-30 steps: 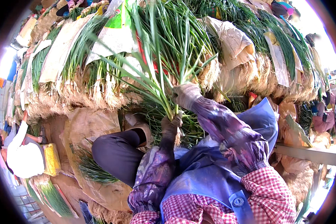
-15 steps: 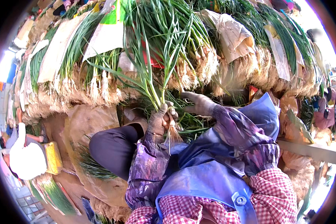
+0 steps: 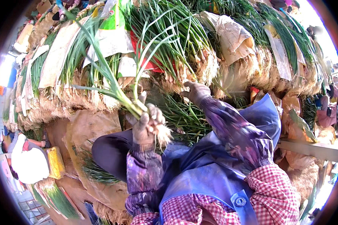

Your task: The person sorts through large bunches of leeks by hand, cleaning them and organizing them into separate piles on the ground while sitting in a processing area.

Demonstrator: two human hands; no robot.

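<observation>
A small bunch of green onions [image 3: 118, 92] slants up and to the left from my left hand [image 3: 148, 125]. My left fingers are closed round its pale lower stems, and the roots [image 3: 163, 134] stick out below them. My right hand [image 3: 198, 92] reaches to the root end of the big green onion pile [image 3: 169, 33]. Its fingers are stretched forward and somewhat apart, with the tips at the pale bulbs; no held stalk can be made out. Both hands look gloved or soil-covered. Loose green onions [image 3: 186, 120] lie between my hands, in front of my lap.
Bundled onions line the far side, some under paper sheets [image 3: 65, 50] and a crumpled brown wrapper [image 3: 234, 37]. Brown paper [image 3: 92, 127] lies left of my knee. A metal bar [image 3: 311, 149] is at right. Another person in white [image 3: 28, 161] sits at far left near a yellow container [image 3: 55, 162].
My left hand has moved left and turned, tipping the held green onions to the left. My right hand has moved slightly up to the pile's roots.
</observation>
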